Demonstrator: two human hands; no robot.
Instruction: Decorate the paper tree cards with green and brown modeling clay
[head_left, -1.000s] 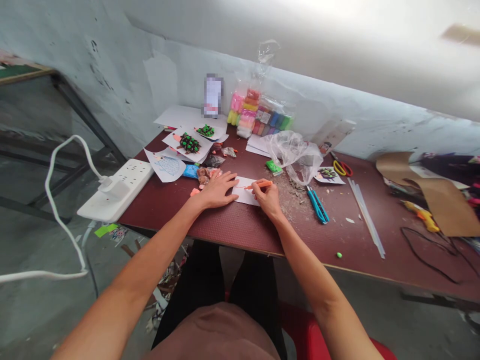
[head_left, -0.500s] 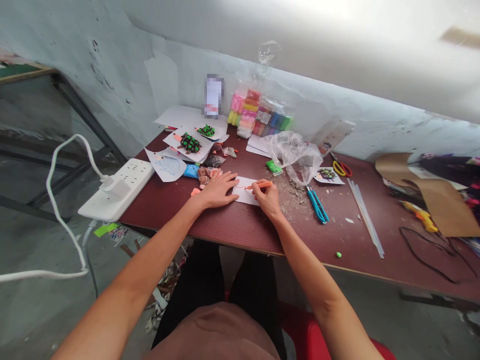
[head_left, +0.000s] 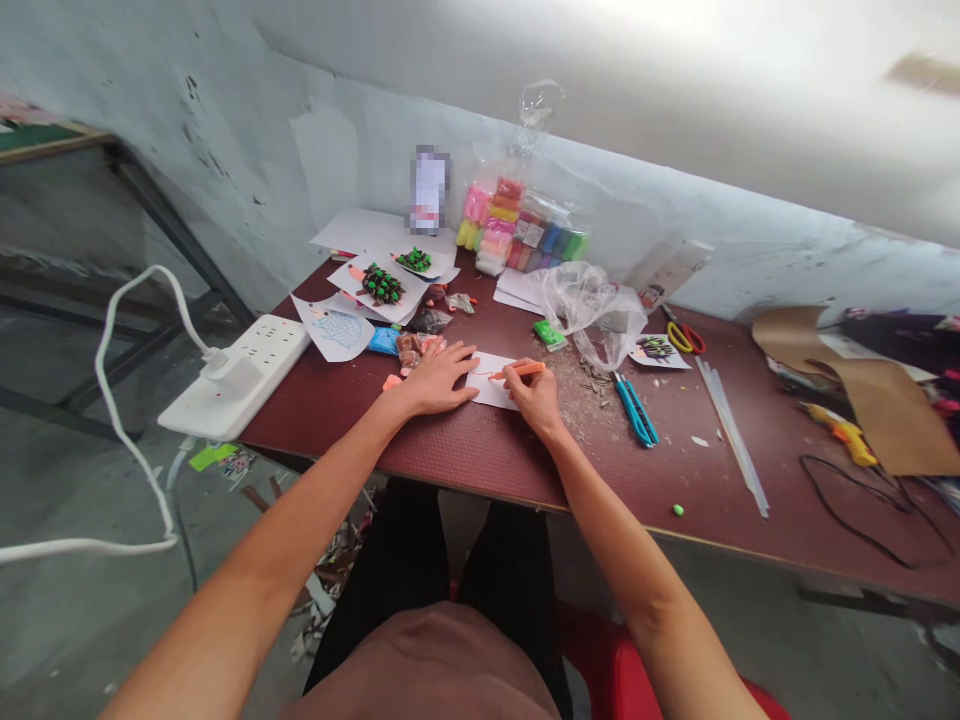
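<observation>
A small white paper (head_left: 491,393) lies near the front edge of the dark red table, with a short orange line on it. My left hand (head_left: 439,380) rests flat with fingers spread, its fingertips on the paper's left edge. An orange pen (head_left: 529,369) is held in my right hand (head_left: 534,392), its tip touching the paper at the line. Just left of my left hand are brown clay packets (head_left: 409,350) and a blue packet (head_left: 384,341).
Paper cards (head_left: 337,328) and a white power strip (head_left: 238,375) are on the left. Behind stand clay packs (head_left: 517,235) and a phone (head_left: 428,190). Rightward lie a plastic bag (head_left: 592,305), a teal cutter (head_left: 636,410), scissors (head_left: 685,338), glue sticks (head_left: 731,435) and a yellow glue gun (head_left: 847,438).
The orange line on the paper looks slightly longer. Both hands have stayed nearly in place, and the view has shifted very slightly.
</observation>
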